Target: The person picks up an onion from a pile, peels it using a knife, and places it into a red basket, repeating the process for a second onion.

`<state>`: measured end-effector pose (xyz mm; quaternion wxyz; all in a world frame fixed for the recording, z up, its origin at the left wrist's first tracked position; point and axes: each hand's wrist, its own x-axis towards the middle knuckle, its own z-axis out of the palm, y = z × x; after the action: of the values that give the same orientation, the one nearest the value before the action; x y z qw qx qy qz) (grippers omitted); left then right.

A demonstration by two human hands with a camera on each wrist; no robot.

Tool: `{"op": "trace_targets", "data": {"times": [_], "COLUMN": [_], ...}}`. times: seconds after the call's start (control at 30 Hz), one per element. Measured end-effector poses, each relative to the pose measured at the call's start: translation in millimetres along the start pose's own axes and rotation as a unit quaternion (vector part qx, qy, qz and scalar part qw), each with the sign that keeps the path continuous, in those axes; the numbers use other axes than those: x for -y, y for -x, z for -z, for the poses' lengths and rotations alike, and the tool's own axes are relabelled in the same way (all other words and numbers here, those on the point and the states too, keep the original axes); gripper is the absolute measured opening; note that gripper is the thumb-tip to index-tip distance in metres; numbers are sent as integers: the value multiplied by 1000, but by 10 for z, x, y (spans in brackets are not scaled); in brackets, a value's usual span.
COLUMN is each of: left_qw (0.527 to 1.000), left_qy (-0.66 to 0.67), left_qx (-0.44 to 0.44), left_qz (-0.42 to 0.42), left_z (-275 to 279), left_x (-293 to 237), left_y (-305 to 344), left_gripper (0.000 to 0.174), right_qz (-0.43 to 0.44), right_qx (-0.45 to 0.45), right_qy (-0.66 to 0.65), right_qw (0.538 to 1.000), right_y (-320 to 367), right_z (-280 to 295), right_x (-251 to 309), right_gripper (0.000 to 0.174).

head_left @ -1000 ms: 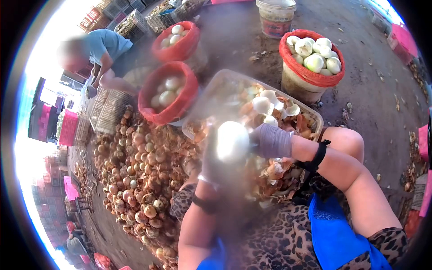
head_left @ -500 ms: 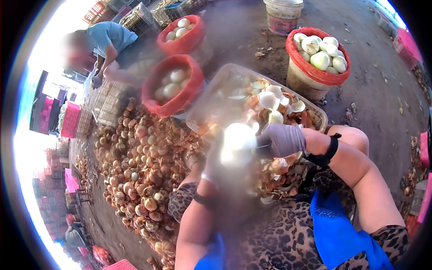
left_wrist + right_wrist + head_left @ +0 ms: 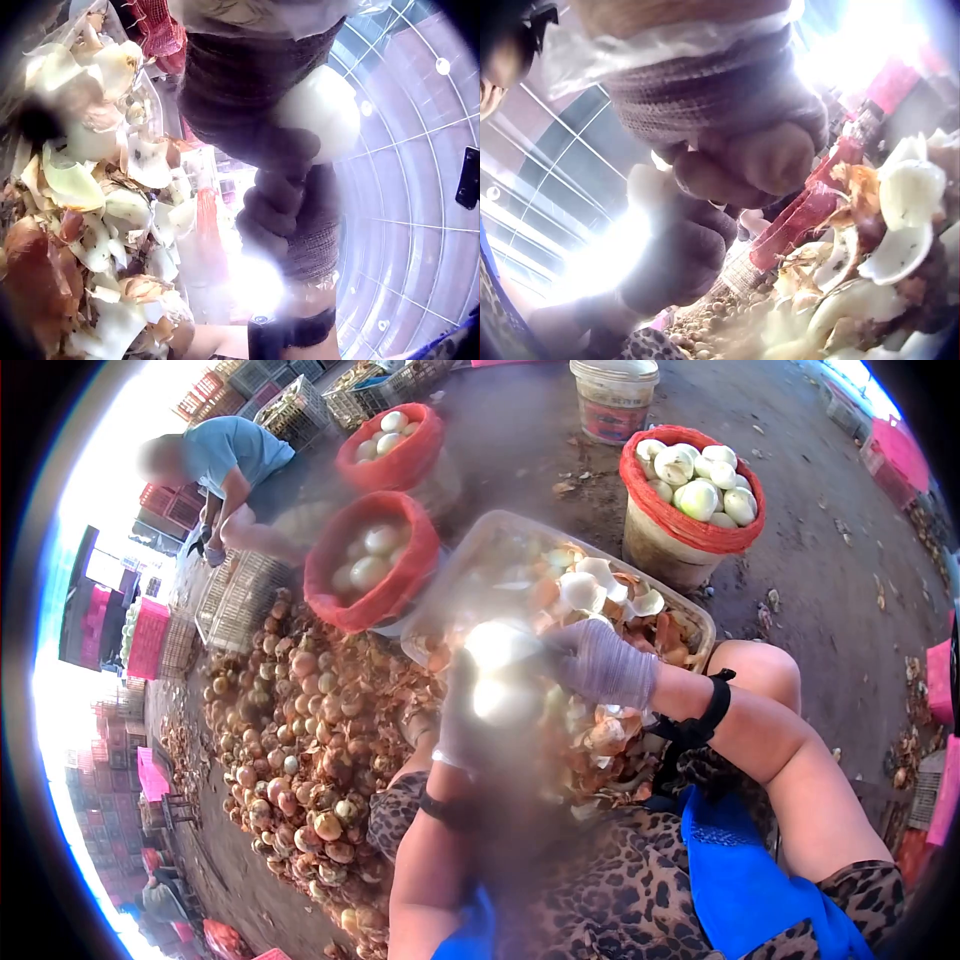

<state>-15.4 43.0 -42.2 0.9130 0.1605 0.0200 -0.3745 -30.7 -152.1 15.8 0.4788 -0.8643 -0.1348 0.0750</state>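
Observation:
A peeled white onion glares brightly over the near side of the tray, and my gloved left hand grips it. In the left wrist view the same onion bulges out beside the left hand's dark glove. My right hand, also gloved, is right up against the onion with curled fingers, as the right wrist view shows of that hand. What lies inside its grip is hidden, and I cannot tell whether it holds a tool. Below is a clear plastic tray of onion skins.
Unpeeled onions are heaped at the left. Red-netted buckets of peeled onions stand beyond the tray: one bucket at right, two others at left. A lidded pail is behind. Another person bends by a crate.
The camera view shifts slightly and back. The onion moves a little toward the left and changes its angle in the left hand. The right hand stays close by it, fingers shifting position.

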Motion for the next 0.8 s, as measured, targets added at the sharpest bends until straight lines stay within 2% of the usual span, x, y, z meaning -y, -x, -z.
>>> {"op": "trace_targets", "data": {"times": [0.03, 0.07, 0.1, 0.17, 0.2, 0.23, 0.33, 0.43, 0.47, 0.53, 0.67, 0.73, 0.8], "left_qw": [999, 998, 996, 989, 988, 986, 990, 993, 993, 989, 980, 958, 946], "left_qy": [-26, -52, -69, -100, -117, -133, -121, -92, -84, -122, -159, -226, -247], "left_qx": [9, 17, -20, -93, -86, -79, -63, -73, -79, -76, -67, -92, -121], "left_qz": [-17, -36, -45, -62, -60, -57, -47, -13, 3, -23, -101, -151, -173], "left_z": [9, 15, -1, -96, -175, -279, -269, -328, -359, -275, -365, -442, -439], "left_x": [19, 19, 5, -15, -18, -19, -32, -20, -16, -53, -35, -18, -27], "left_y": [-3, 3, 21, 66, 83, 91, 88, 125, 131, 88, 1, -27, -47], "left_gripper": [64, 66, 67, 69, 68, 68, 66, 63, 63, 63, 64, 64, 63], "right_qz": [14, 67, 118, 119, 118, 66, 60, 95, 111, 143, 63, 35, 21], "right_qx": [4, 13, 21, 60, 80, 131, 160, 216, 207, 188, 70, 12, -31], "right_qy": [21, 66, 111, 39, 4, 33, 33, 80, 112, 176, 248, 304, 287], "right_qw": [1000, 995, 987, 990, 990, 989, 985, 969, 966, 956, 964, 952, 957], "right_y": [2, 18, 43, 103, 131, 131, 143, 108, 98, 70, 80, 63, 23], "right_z": [23, 59, 80, 80, 74, 73, 20, 71, 39, -46, -67, -108, -156], "right_x": [5, -39, -86, -206, -284, -382, -515, -466, -471, -463, -277, -243, -279], "right_gripper": [19, 18, 18, 16, 15, 13, 13, 15, 14, 13, 9, 8, 7]}}
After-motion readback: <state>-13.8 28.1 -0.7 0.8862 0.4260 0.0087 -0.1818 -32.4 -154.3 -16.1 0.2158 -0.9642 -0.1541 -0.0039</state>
